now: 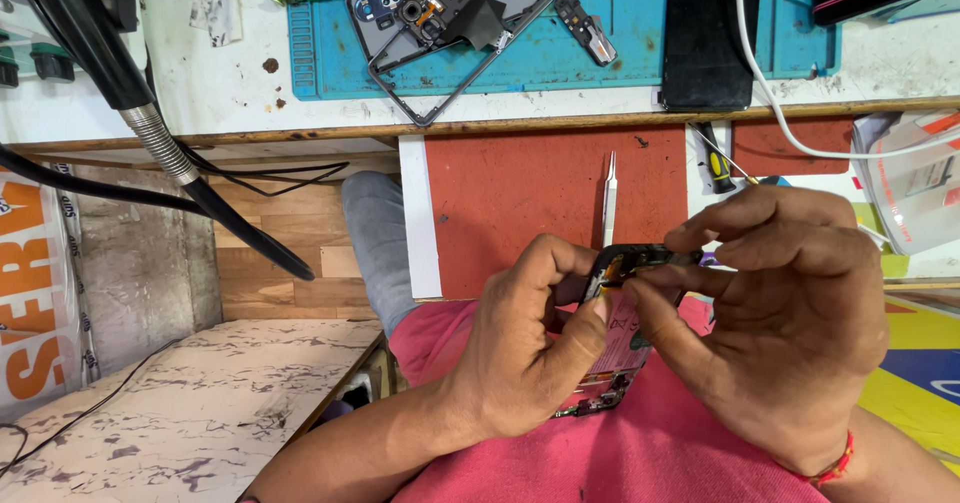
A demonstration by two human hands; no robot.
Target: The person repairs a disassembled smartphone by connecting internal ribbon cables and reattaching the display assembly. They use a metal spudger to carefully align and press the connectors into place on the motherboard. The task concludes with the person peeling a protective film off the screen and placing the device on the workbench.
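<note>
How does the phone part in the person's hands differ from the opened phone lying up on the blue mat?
The circuit board is held up over the lap between the left hand and right hand; the opened phone lies flat, untouched, on the blue mat. The circuit board is bare, without a case; the opened phone keeps its grey frame and camera cluster. Both show exposed inner parts.

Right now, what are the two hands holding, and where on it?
Both hold one small circuit board. The left hand grips its left edge with thumb on its face; the right hand pinches its top end.
</note>
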